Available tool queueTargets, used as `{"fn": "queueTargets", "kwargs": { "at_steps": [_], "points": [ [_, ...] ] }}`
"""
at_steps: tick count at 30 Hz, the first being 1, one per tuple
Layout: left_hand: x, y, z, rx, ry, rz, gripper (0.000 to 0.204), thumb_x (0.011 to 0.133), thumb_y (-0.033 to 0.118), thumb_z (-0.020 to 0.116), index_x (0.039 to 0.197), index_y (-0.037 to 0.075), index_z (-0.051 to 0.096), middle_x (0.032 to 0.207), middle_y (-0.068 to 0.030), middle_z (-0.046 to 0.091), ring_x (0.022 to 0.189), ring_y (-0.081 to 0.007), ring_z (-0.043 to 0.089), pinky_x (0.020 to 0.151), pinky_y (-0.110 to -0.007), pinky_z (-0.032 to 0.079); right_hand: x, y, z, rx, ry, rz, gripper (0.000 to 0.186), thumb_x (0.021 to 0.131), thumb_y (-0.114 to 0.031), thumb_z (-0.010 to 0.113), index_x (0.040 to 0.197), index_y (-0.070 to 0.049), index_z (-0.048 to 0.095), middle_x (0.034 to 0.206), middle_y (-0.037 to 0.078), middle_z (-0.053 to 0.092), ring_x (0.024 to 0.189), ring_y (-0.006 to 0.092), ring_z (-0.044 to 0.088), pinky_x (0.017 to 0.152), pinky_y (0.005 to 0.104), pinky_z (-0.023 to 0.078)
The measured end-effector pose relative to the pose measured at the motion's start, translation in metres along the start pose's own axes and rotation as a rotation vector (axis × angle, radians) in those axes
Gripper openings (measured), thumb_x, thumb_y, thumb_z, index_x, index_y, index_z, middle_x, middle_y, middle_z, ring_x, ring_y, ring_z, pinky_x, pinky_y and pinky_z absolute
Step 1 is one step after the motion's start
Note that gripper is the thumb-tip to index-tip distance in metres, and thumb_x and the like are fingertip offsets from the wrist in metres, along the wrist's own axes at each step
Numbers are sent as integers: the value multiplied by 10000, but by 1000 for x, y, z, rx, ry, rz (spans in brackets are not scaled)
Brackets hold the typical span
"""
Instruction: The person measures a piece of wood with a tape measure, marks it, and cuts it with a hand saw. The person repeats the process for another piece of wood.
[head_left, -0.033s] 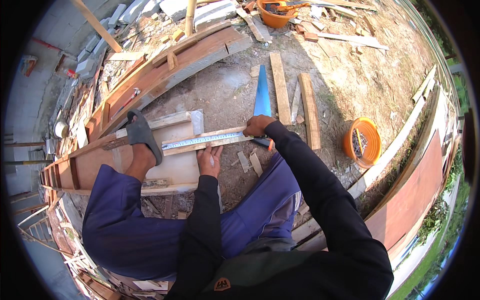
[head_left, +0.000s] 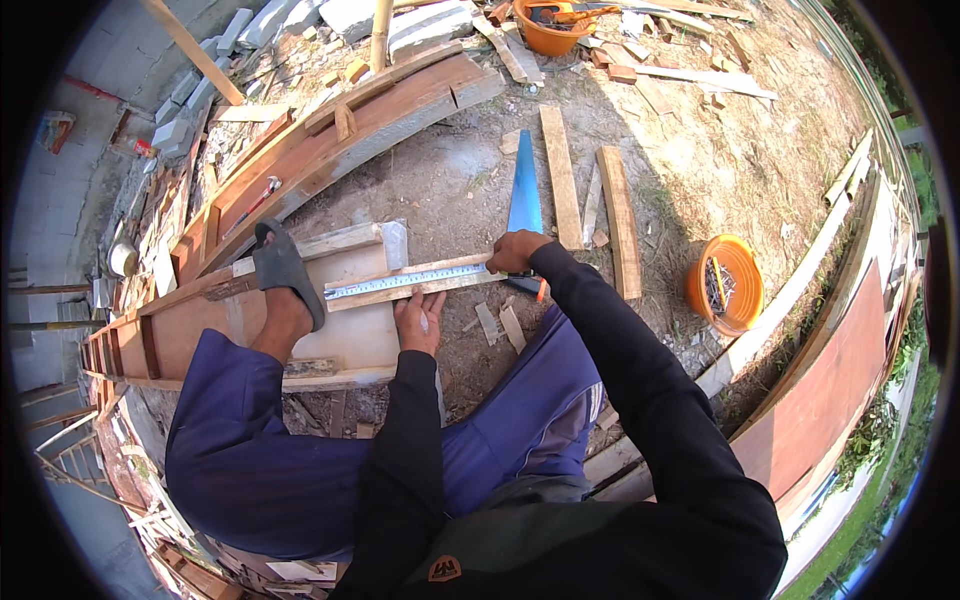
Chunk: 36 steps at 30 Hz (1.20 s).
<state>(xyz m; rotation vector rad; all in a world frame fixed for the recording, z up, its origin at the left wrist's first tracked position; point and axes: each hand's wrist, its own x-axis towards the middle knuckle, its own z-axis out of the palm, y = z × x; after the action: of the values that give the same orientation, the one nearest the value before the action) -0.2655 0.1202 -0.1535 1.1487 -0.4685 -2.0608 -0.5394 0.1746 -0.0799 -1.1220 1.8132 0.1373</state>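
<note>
While the metal ruler (head_left: 405,282) lies flat along a narrow wooden strip (head_left: 420,291) at the near edge of the pale board (head_left: 350,330), its long axis runs nearly level across the view, rising slightly toward the person's right. The left hand (head_left: 420,322) rests just below the middle of that axis, palm down, fingers (head_left: 428,305) laid together and pressing against the strip's near side; they are clamped on nothing. The right hand (head_left: 515,252) sits at the ruler's right end, fingers curled shut, seemingly around the handle of the blue handsaw (head_left: 524,200), whose blade points away from the person, almost square to the ruler. What else those fingers pinch I cannot tell. Both hands touch the work, so the ruler lies between them; the right one holds the end, the left steadies the span.

A foot in a grey sandal (head_left: 285,270) stands on the board's left part, close to the ruler's far end. Two loose planks (head_left: 590,195) lie on the dirt beyond the right hand, beside the saw blade. An orange bucket (head_left: 726,285) sits well apart to the right, and a long reddish timber form (head_left: 340,140) stretches behind the board. Small wood offcuts (head_left: 500,325) lie just beside the left hand.
</note>
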Motion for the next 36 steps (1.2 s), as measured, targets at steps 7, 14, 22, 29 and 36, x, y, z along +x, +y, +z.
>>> {"fn": "queueTargets", "kwargs": {
  "at_steps": [7,14,22,29,36],
  "points": [
    [6,1,1,-27,-40,16,437,997,83,670,1355,-50,459,1375,-231,565,1324,-453,554,1130,-615,461,1,0,-4,6,55,-3,531,829,-508,686,1158,-103,784,1162,144,759,1072,328,724,916,434,557],
    [5,2,4,-22,-20,8,428,993,73,669,1348,-47,462,1384,-234,559,1342,-453,538,1149,-626,442,0,2,-2,8,64,-5,520,829,-507,689,1152,-111,787,1139,136,764,1063,320,727,911,430,558],
    [9,-1,-2,-18,-40,23,439,986,77,679,1349,-41,462,1381,-237,561,1341,-456,538,1148,-630,441,-2,1,-4,11,53,3,530,832,-516,681,1179,-127,779,1160,135,757,1089,327,714,935,436,549],
    [10,-2,-4,-39,-36,11,443,982,80,685,1345,-42,462,1377,-234,565,1335,-458,545,1144,-625,444,-2,2,-4,12,27,8,561,839,-532,663,1228,-140,759,1193,147,745,1133,347,691,978,442,535],
    [9,1,-1,-65,-8,-13,416,992,65,662,1342,-42,463,1384,-236,553,1345,-454,532,1148,-621,442,-5,-1,-6,12,24,3,584,832,-549,654,1237,-140,753,1193,146,745,1130,339,695,976,434,539]
  ]
}}
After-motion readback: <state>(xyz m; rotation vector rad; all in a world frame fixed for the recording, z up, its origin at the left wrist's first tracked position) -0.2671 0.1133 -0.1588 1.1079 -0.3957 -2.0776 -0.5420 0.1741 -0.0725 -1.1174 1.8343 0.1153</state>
